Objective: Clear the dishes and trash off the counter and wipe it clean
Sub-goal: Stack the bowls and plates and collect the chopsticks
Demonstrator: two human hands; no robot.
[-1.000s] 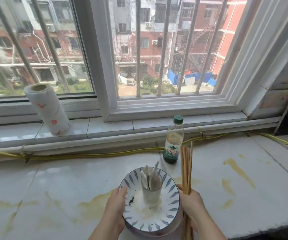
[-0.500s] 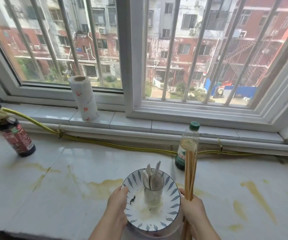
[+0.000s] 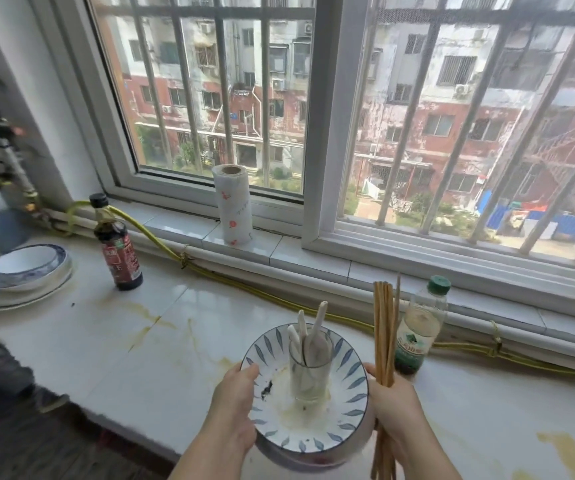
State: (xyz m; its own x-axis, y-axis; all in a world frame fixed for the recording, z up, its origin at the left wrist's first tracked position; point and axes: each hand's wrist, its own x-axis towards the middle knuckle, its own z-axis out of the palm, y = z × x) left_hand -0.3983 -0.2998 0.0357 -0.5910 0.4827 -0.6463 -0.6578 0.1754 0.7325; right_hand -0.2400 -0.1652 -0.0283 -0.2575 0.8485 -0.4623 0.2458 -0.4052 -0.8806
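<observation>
A blue-leaf patterned plate (image 3: 345,407) is carried above the counter's front edge, sitting on top of another dish. In its middle stands a clear glass (image 3: 308,375) with several white spoons in it. My left hand (image 3: 234,407) grips the plate's left rim. My right hand (image 3: 395,407) holds the right rim and also clasps a bundle of wooden chopsticks (image 3: 383,337) upright. The white counter (image 3: 161,355) carries yellow-brown stains.
A stack of blue-and-white dishes (image 3: 23,271) sits at the far left. A dark sauce bottle (image 3: 118,247) stands near it. A green-capped bottle (image 3: 417,334) stands behind the chopsticks. A paper towel roll (image 3: 232,206) is on the sill; a yellow hose (image 3: 244,289) runs along the wall.
The view has swung left. The dark bottle and the dish stack have come into sight. The plate and chopsticks stay in my hands, carried leftward along the counter.
</observation>
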